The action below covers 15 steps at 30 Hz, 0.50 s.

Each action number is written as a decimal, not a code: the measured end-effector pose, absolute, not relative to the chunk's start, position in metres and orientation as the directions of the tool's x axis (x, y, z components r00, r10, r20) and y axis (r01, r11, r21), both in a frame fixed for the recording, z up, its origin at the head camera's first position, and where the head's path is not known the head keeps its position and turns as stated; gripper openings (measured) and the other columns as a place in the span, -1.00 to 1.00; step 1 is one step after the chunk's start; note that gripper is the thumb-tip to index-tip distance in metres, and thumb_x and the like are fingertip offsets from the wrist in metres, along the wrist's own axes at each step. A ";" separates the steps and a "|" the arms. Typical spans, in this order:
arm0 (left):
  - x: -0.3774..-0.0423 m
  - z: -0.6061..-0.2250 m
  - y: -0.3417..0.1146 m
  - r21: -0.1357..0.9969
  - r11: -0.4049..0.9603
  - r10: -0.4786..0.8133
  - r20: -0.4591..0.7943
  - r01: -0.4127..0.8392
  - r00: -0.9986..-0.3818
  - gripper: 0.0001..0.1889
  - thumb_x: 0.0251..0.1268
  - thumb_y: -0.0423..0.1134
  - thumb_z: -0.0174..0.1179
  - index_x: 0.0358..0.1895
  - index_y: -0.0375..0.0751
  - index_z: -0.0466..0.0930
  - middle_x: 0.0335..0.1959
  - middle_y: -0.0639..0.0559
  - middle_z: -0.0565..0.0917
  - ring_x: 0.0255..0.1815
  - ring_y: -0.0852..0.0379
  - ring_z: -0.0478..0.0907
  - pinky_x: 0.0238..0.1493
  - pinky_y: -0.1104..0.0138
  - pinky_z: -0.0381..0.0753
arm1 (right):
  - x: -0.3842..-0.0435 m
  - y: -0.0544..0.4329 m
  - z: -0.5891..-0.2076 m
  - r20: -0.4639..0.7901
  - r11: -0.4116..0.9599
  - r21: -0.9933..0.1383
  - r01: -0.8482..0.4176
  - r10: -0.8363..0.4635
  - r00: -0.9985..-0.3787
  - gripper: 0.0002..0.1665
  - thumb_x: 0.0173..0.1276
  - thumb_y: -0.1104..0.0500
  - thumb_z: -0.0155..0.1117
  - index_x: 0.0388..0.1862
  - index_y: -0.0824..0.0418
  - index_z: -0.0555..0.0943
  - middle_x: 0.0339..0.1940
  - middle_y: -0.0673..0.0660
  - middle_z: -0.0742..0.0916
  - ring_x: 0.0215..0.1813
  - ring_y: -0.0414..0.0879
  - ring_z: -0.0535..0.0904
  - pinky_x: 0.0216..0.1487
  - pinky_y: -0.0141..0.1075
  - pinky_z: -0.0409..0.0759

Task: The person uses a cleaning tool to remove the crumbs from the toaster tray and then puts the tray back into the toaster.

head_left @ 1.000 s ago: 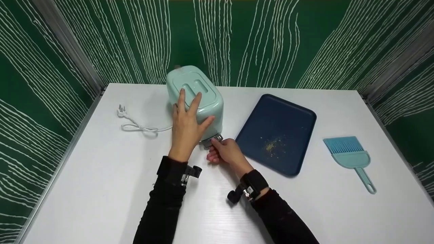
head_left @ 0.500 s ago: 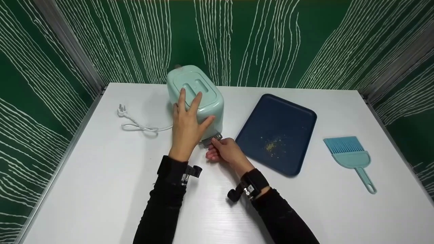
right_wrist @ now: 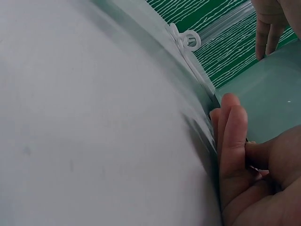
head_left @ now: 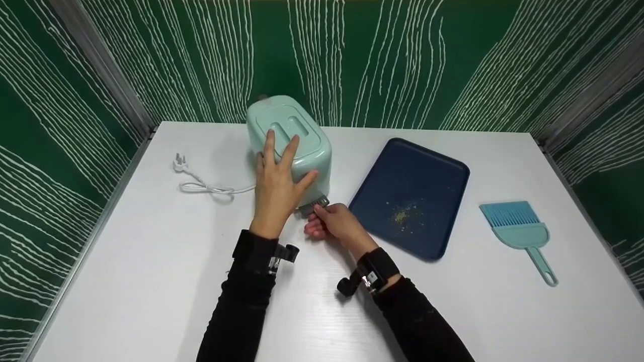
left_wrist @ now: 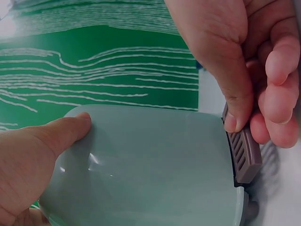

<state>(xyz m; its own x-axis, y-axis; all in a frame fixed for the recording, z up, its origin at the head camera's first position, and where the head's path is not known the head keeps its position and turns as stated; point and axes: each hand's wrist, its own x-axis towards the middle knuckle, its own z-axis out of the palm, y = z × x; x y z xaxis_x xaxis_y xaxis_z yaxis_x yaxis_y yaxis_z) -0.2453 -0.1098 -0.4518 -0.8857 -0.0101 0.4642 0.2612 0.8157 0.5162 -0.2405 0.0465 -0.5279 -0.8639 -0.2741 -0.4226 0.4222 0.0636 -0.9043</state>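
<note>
A mint-green toaster [head_left: 312, 136] with a lid over its top stands at the back of the table. My left hand [head_left: 276, 188] rests on it with fingers spread over the lid and near end; the left wrist view shows the thumb [left_wrist: 70, 129] against its wall. Low on the near end is the toaster's grey slotted crumb tray [left_wrist: 244, 157], its handle up against the body. My right hand [head_left: 339, 223] pinches that handle between thumb and fingers. The right wrist view shows the right fingers [right_wrist: 233, 136] by the toaster's base, but the tray is mostly hidden there.
Right of the toaster lies a dark blue tray [head_left: 422, 176] with yellowish crumbs [head_left: 401, 217] on it. Farther right is a light blue brush [head_left: 520, 229]. A white cord with a plug [head_left: 180, 163] lies to the left. Green walls enclose the table's back and sides.
The right hand has shifted slightly left with the crumb tray's handle, which appears to have tipped a little against the toaster. The left hand stays in place on the toaster.
</note>
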 end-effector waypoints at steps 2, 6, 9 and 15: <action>-0.245 -0.451 -0.110 0.516 0.816 -0.012 0.464 0.260 -0.886 -0.13 0.32 0.17 0.48 0.64 0.01 0.38 0.75 -0.38 0.05 0.51 -0.75 0.26 0.44 -0.32 0.51 | -0.241 0.046 -0.528 -0.412 0.060 -0.909 0.412 -0.274 -0.869 -0.58 0.79 0.19 -0.04 -0.06 0.50 0.65 -0.51 0.07 0.78 -0.52 -0.25 0.72 -0.39 -0.46 0.72; -0.244 -0.451 -0.109 0.516 0.813 -0.006 0.473 0.271 -0.881 -0.14 0.33 0.16 0.47 0.63 -0.01 0.39 0.75 -0.38 0.06 0.51 -0.76 0.25 0.45 -0.34 0.49 | -0.240 0.045 -0.529 -0.395 0.052 -0.917 0.396 -0.276 -0.876 -0.57 0.79 0.18 -0.05 -0.06 0.51 0.64 -0.53 0.05 0.77 -0.53 -0.27 0.70 -0.41 -0.47 0.70; -0.244 -0.451 -0.109 0.515 0.810 -0.002 0.480 0.280 -0.877 -0.15 0.33 0.15 0.47 0.63 -0.02 0.40 0.74 -0.39 0.07 0.51 -0.78 0.24 0.46 -0.37 0.46 | -0.240 0.043 -0.530 -0.391 0.045 -0.918 0.394 -0.271 -0.880 -0.55 0.80 0.17 -0.07 -0.06 0.53 0.64 -0.55 0.03 0.75 -0.56 -0.28 0.68 -0.44 -0.49 0.68; -0.244 -0.451 -0.109 0.517 0.813 -0.007 0.468 0.267 -0.884 -0.15 0.34 0.16 0.46 0.64 0.01 0.39 0.75 -0.37 0.05 0.53 -0.78 0.22 0.49 -0.37 0.42 | -0.240 0.039 -0.530 -0.376 0.021 -0.923 0.383 -0.250 -0.892 -0.55 0.80 0.19 -0.07 -0.09 0.53 0.63 -0.56 0.05 0.74 -0.57 -0.27 0.68 -0.45 -0.47 0.69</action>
<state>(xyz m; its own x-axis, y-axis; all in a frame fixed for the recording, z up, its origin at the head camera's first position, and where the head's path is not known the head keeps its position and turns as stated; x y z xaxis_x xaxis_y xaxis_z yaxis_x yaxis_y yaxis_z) -0.2439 -0.1092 -0.4514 -0.8839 -0.0070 0.4676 0.2671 0.8131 0.5172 -0.2402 0.0393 -0.5300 -0.8923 -0.2497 -0.3761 0.3833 0.0213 -0.9234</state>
